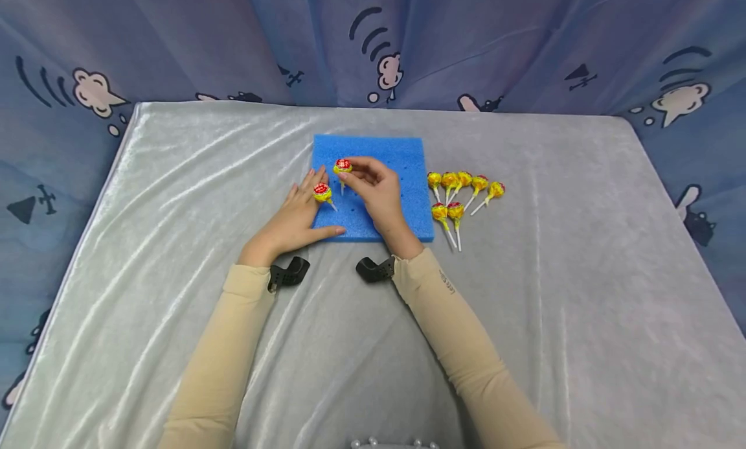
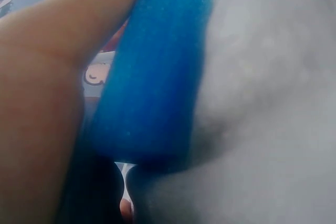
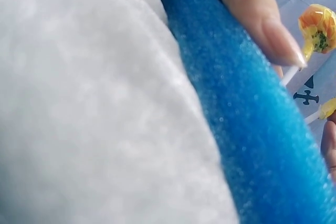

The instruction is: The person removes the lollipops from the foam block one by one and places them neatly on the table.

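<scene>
A blue foam board (image 1: 402,157) with small holes lies on the grey cloth. My left hand (image 1: 300,209) rests flat on the board's left edge, fingers straight, thumb along the front edge. A yellow lollipop with a red top (image 1: 322,192) stands tilted in the foam beside those fingers. My right hand (image 1: 354,173) pinches a second lollipop (image 1: 342,166) above the board, stick pointing down. In the right wrist view a fingertip (image 3: 262,19) lies over the foam edge (image 3: 252,129), with the lollipop (image 3: 317,27) beyond it. The left wrist view shows my hand (image 2: 47,77) against the foam (image 2: 152,77).
Several more yellow lollipops (image 1: 463,190) lie in a loose group on the cloth right of the board. The grey velvet cloth (image 1: 175,196) covers the whole table. A blue printed curtain (image 1: 524,41) hangs behind and at both sides.
</scene>
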